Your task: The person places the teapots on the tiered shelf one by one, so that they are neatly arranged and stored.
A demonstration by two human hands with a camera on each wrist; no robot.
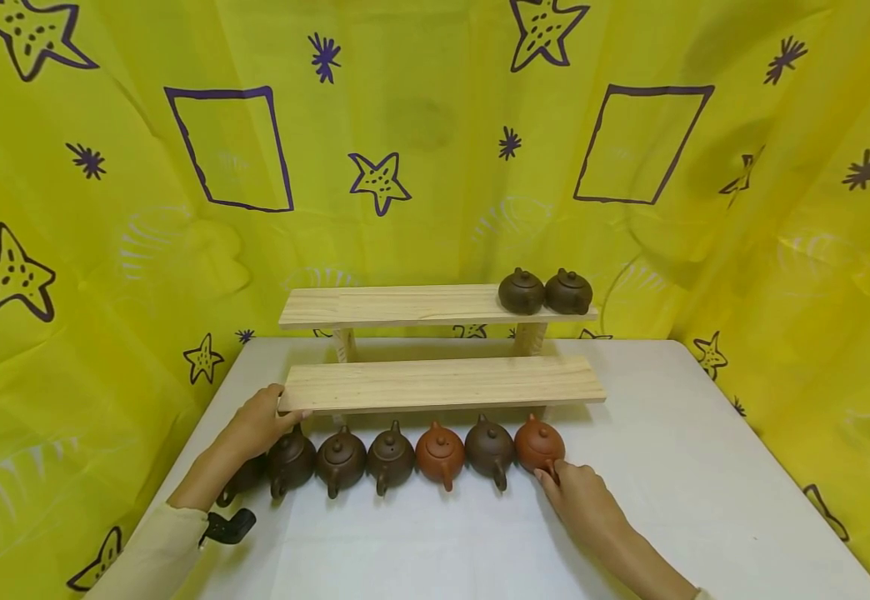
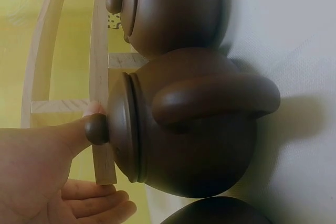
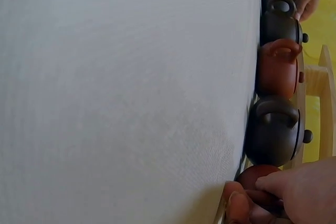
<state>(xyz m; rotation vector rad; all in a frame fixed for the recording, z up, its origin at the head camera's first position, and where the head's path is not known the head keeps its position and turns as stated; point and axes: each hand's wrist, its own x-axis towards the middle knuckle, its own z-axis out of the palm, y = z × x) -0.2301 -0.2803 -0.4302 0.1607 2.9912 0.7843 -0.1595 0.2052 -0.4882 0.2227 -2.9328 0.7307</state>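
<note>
A row of clay teapots stands on the white table in front of a two-tier wooden shelf. My right hand (image 1: 588,502) pinches the handle of the reddish-brown teapot (image 1: 537,442) at the row's right end, its spout toward the shelf. At the left, my left hand (image 1: 261,421) grips the end of the lower shelf board (image 1: 442,385), thumb along the front edge and fingers round the end. Close below that hand are a dark brown teapot (image 2: 194,129) and another dark teapot (image 1: 246,477), partly covered by the wrist.
Two dark teapots, a left one (image 1: 522,292) and a right one (image 1: 568,292), sit at the right end of the upper board (image 1: 397,305). Between the row's ends stand several dark teapots and a second reddish-brown teapot (image 1: 439,452). Yellow patterned cloth (image 1: 420,108) surrounds the table (image 1: 675,467).
</note>
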